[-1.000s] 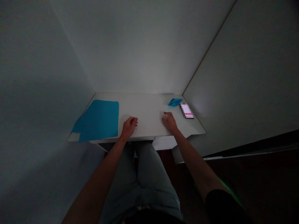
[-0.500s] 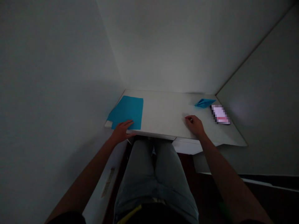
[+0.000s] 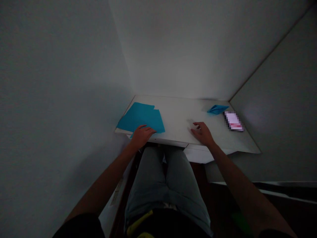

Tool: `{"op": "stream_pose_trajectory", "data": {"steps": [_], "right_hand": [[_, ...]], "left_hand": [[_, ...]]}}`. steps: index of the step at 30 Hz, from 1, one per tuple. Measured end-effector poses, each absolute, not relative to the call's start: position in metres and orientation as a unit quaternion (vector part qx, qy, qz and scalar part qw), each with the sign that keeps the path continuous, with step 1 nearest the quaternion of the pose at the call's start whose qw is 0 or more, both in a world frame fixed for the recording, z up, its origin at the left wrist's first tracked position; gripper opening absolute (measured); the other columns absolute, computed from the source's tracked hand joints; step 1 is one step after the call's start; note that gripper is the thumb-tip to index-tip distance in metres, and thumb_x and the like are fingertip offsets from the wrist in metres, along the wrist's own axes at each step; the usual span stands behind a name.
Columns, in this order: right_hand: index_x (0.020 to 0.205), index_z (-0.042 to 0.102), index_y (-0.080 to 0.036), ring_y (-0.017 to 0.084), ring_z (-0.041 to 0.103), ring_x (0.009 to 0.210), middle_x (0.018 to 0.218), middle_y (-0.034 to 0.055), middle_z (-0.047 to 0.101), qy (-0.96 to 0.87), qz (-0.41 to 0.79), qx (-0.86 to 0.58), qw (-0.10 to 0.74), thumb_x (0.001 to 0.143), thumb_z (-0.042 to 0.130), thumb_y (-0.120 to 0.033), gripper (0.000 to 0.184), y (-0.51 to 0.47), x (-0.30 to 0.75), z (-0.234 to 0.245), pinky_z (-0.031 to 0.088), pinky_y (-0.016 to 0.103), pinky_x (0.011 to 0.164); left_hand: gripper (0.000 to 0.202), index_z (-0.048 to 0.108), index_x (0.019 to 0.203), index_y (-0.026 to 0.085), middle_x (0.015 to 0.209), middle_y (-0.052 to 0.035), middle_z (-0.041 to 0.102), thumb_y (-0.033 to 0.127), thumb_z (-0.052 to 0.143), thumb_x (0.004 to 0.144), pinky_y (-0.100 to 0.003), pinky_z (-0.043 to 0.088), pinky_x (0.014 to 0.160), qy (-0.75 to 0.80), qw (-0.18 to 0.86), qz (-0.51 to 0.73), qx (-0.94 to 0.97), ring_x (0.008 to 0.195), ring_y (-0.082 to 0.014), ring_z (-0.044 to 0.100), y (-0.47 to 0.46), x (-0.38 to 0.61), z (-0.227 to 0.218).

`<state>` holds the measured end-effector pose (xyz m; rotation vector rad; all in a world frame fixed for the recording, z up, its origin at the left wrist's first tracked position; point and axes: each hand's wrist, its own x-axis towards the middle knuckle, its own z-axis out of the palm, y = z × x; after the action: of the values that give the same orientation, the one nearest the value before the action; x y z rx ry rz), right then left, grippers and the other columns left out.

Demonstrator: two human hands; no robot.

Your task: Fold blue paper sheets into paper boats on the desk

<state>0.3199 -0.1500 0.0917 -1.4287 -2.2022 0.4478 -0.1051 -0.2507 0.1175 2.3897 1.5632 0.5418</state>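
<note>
My left hand [image 3: 142,136] lies at the near edge of a flat blue paper sheet [image 3: 141,119], with its fingers over the sheet and one paper corner showing beneath the wrist side. My right hand [image 3: 202,134] rests on the white desk [image 3: 178,114] with its fingers apart, holding nothing visible. To its far right sits a small folded blue paper shape [image 3: 218,109]. Just beyond that lies a smartphone [image 3: 233,121], its lit screen pixelated.
The desk stands in a narrow corner, with white walls [image 3: 178,49] close on the left, behind and right. A white drawer front [image 3: 198,154] sits below the near edge. My legs [image 3: 160,178] lie under the desk edge.
The blue sheet has slid rightward and turned under my left hand, and its outline has changed. My right hand's fingers have spread slightly. The folded shape and smartphone have stayed put.
</note>
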Motion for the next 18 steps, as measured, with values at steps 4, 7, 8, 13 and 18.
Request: {"op": "stream_pose_trajectory", "data": {"steps": [4,7,8,13,18], "right_hand": [[0.163,0.046,-0.029,0.038,0.056,0.142,0.162,0.0156,0.054,-0.884,0.138,-0.404,0.191,0.098,0.068,-0.054,0.073,-0.178,0.294,0.102,0.047,0.057,0.114],[0.168,0.042,-0.031,0.038,0.047,0.152,0.175,0.0124,0.039,-0.913,0.116,-0.367,0.137,0.098,0.068,-0.04,0.076,-0.192,0.288,0.108,0.041,0.056,0.119],[0.166,0.047,-0.032,0.038,0.046,0.152,0.176,0.0111,0.037,-0.915,0.107,-0.369,0.124,0.097,0.067,-0.033,0.072,-0.194,0.29,0.11,0.04,0.056,0.118],[0.136,0.075,-0.038,0.036,0.047,0.15,0.163,0.0023,0.057,-0.911,0.071,-0.398,0.078,0.096,0.06,-0.015,0.049,-0.193,0.316,0.113,0.036,0.054,0.112],[0.137,0.075,-0.036,0.038,0.051,0.136,0.147,0.0048,0.071,-0.891,0.08,-0.442,0.068,0.098,0.061,-0.023,0.043,-0.187,0.346,0.101,0.036,0.056,0.106]], "left_hand": [[0.028,0.077,0.124,0.031,0.118,-0.0008,0.082,0.017,0.062,0.105,-0.045,0.046,0.119,0.438,0.119,0.163,0.876,0.11,-0.0213,0.076,-0.257,-0.052,0.134],[0.026,0.077,0.122,0.03,0.118,-0.0013,0.082,0.017,0.064,0.104,-0.046,0.047,0.118,0.404,0.117,0.16,0.893,0.109,-0.0223,0.076,-0.261,-0.015,0.141],[0.024,0.077,0.121,0.029,0.118,-0.0012,0.082,0.018,0.064,0.104,-0.046,0.047,0.117,0.395,0.118,0.161,0.897,0.108,-0.0224,0.076,-0.261,-0.005,0.143],[0.022,0.076,0.122,0.029,0.117,-0.0017,0.082,0.022,0.06,0.107,-0.045,0.046,0.118,0.389,0.144,0.199,0.888,0.111,-0.0216,0.075,-0.254,0.015,0.151],[0.084,0.056,0.154,0.024,0.152,-0.0136,0.066,0.062,0.086,0.085,-0.053,0.038,0.126,0.492,0.205,0.275,0.8,0.14,-0.0347,0.061,-0.248,-0.016,0.135]]}}
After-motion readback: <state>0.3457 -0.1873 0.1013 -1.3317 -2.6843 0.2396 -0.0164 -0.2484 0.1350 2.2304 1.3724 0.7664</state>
